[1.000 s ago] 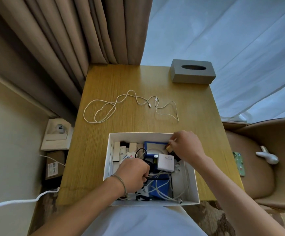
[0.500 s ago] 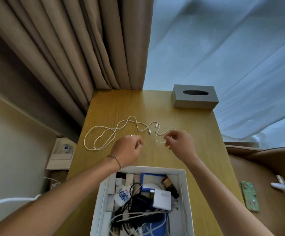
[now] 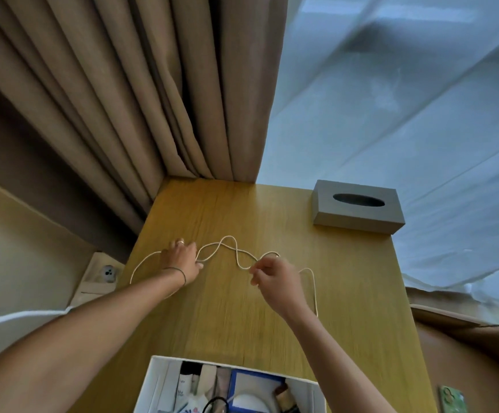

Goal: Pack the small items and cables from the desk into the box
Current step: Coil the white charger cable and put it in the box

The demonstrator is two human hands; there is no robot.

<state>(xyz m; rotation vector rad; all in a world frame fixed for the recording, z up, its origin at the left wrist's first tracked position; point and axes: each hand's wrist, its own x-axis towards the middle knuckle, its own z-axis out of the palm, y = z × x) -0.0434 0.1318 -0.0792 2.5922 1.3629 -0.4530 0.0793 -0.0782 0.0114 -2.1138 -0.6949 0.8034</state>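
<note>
Two bare hands reach out over a wooden tabletop (image 3: 346, 293), both working on one long white cable (image 3: 230, 248) that lies in loose loops across the middle of the surface. The left hand (image 3: 181, 263) rests palm down on the cable's left part, with a ring on one finger and a thin bracelet at the wrist; its fingers (image 3: 182, 247) lie flat over the cable where the loops gather, but whether they actually grip it cannot be told. From under this hand one loop curves away to the left and back toward the forearm. The right hand (image 3: 275, 278) is raised slightly above the wood and its fingers (image 3: 257, 269) pinch the cable near its wavy middle. A further stretch of cable runs behind the right hand and drops down along the right side of the wrist.

Near the bottom edge stands a white box (image 3: 158, 380), open at the top and only partly in view. It already holds several small items, among them a blue box (image 3: 251, 380), a black cable (image 3: 215, 405) and some white and dark pieces packed side by side. The white cable is well apart from the box, farther back on the tabletop.

At the back right corner sits a grey tissue box (image 3: 358, 211). Brown curtains (image 3: 152, 99) hang behind the left part, and a pale sheer curtain (image 3: 406, 99) on the right
</note>
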